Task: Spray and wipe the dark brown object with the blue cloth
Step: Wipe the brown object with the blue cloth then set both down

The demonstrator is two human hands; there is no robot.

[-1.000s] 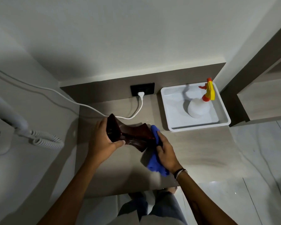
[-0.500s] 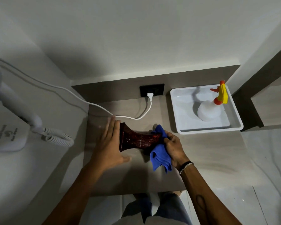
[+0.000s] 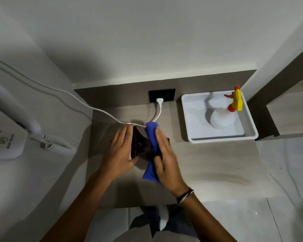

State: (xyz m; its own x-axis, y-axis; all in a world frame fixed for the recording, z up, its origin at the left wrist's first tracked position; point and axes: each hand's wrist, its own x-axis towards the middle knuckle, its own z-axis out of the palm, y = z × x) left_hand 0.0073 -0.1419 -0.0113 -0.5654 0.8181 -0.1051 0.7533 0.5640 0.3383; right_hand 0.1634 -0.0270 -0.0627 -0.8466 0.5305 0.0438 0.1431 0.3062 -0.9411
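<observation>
The dark brown object [image 3: 138, 145], glossy and flared at its end, lies on its side on the grey counter [image 3: 208, 163]. My left hand [image 3: 119, 151] grips its wide left end. My right hand [image 3: 164, 158] presses the blue cloth [image 3: 151, 137] around the object's narrow middle; the cloth hangs out above and below my fingers. The object's right part is hidden under cloth and hand. The white spray bottle [image 3: 222, 117] with its yellow and orange trigger stands in the white tray [image 3: 187, 119] at the back right.
A white cable [image 3: 98, 110] runs from the black wall socket [image 3: 162, 95] across the counter just behind my hands. A white wall hair dryer with a coiled cord [image 3: 58, 145] hangs at the left. The counter's front edge is near my knees.
The blue cloth has moved from the object's right end up over its middle, with my right hand now flat across it. My left hand still holds the wide end.
</observation>
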